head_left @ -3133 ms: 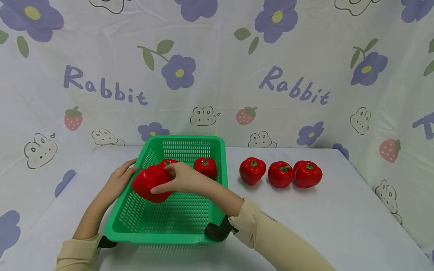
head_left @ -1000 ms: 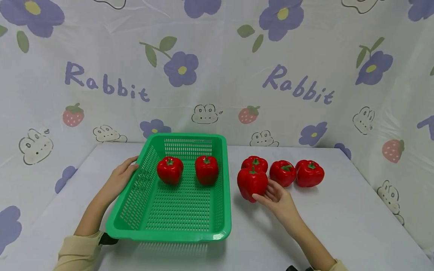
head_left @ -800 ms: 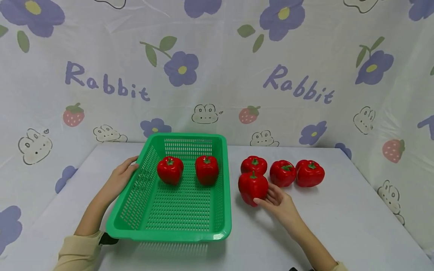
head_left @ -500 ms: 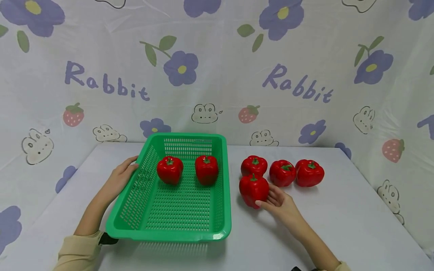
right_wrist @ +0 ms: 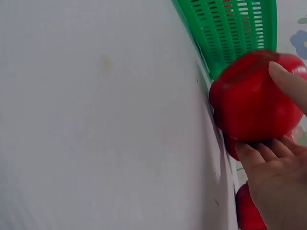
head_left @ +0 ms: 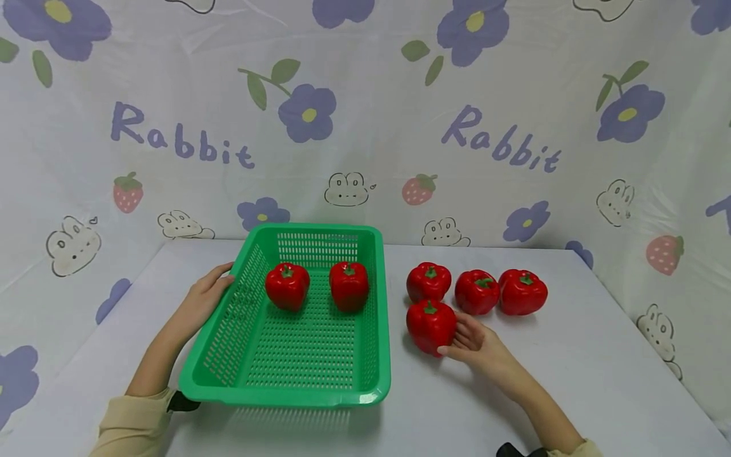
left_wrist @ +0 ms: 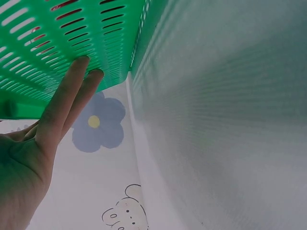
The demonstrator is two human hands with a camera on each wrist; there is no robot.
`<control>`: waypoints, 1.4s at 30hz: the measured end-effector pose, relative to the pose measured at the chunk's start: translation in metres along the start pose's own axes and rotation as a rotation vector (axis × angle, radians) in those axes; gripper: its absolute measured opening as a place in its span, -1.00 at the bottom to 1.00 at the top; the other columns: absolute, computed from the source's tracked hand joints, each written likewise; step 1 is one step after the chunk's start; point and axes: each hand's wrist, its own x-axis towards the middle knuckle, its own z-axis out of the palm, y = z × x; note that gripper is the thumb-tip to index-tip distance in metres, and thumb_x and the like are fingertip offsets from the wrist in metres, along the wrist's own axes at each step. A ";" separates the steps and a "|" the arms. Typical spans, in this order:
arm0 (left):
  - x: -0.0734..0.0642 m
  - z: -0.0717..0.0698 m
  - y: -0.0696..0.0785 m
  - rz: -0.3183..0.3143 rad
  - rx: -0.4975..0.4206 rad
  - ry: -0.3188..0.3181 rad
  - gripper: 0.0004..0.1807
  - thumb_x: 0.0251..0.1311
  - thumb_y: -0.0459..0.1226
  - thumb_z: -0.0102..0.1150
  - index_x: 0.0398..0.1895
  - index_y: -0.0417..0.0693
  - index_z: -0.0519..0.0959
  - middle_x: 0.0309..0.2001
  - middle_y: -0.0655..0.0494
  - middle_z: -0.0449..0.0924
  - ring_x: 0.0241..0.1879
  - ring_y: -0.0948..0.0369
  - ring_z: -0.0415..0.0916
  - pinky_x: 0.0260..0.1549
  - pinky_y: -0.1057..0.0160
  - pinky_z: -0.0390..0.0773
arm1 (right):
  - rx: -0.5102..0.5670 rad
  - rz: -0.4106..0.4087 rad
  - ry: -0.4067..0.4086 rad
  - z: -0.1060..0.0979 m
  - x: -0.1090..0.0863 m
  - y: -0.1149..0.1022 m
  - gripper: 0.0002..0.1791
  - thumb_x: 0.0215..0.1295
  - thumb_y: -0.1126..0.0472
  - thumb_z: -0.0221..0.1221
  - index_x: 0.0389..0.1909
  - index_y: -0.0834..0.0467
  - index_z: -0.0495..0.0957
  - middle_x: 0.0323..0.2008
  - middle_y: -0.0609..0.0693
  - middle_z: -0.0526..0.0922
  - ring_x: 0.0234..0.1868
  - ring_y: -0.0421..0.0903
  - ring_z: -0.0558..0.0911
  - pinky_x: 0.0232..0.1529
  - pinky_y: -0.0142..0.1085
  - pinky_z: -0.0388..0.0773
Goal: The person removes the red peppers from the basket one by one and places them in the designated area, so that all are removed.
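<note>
In the head view my right hand (head_left: 482, 346) holds a red bell pepper (head_left: 431, 325) at the table, right of the green basket (head_left: 285, 398). Its thumb and fingers lie on opposite sides of the pepper, as the right wrist view of that pepper (right_wrist: 256, 98) also shows. My left hand (head_left: 200, 303) rests against the basket's left side. In the left wrist view its straight fingers (left_wrist: 72, 96) touch the slotted outer wall (left_wrist: 108, 52). Inside the basket, toward the back, stand two red bell peppers, a left one (head_left: 287, 287) and a right one (head_left: 349, 287).
Behind the held pepper stands another red bell pepper (head_left: 428, 281). Two more, a middle one (head_left: 476, 293) and a far-right one (head_left: 522, 293), sit close together beside it. The white table (head_left: 571, 368) ends at a patterned cloth (head_left: 365, 127) at the back.
My right hand has left the basket with the pepper, carried it right, and lowered it toward me in front of the row on the table. My left hand stays at the basket.
</note>
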 end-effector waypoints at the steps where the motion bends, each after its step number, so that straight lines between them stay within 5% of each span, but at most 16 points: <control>1: 0.000 0.000 0.000 -0.002 0.001 0.000 -0.36 0.53 0.03 -0.38 0.52 -0.11 0.08 0.34 -0.34 0.30 0.08 -0.11 0.47 0.02 -0.04 0.45 | 0.000 -0.009 -0.012 -0.002 0.000 0.000 -0.15 0.23 0.11 0.31 0.46 0.15 0.10 0.44 0.17 0.27 0.46 0.18 0.27 0.21 -0.32 0.48; 25: 0.000 0.000 0.002 0.017 0.010 0.006 -0.38 0.54 -0.01 -0.36 0.50 -0.16 0.11 0.35 -0.36 0.29 0.15 -0.16 0.42 0.08 -0.11 0.40 | -0.074 -0.060 -0.031 -0.022 -0.013 -0.003 -0.11 0.18 0.19 0.34 0.47 0.19 0.08 0.45 0.24 0.23 0.48 0.26 0.19 0.26 -0.26 0.43; 34: 0.002 0.000 -0.001 0.009 0.009 -0.004 -0.37 0.54 -0.01 -0.38 0.52 -0.15 0.08 0.31 -0.36 0.34 0.06 -0.09 0.50 0.00 -0.02 0.46 | -0.106 -0.185 0.024 -0.027 -0.014 -0.028 -0.14 0.23 0.16 0.31 0.49 0.10 0.10 0.49 0.15 0.18 0.51 0.16 0.13 0.20 -0.52 0.38; 42: 0.001 -0.001 -0.001 0.015 0.002 -0.001 -0.37 0.54 0.01 -0.37 0.51 -0.15 0.09 0.34 -0.36 0.30 0.13 -0.14 0.45 0.05 -0.07 0.43 | -0.165 -0.276 0.122 -0.022 -0.006 -0.059 -0.15 0.23 0.16 0.31 0.49 0.06 0.11 0.49 0.07 0.20 0.52 0.12 0.14 0.17 -0.54 0.36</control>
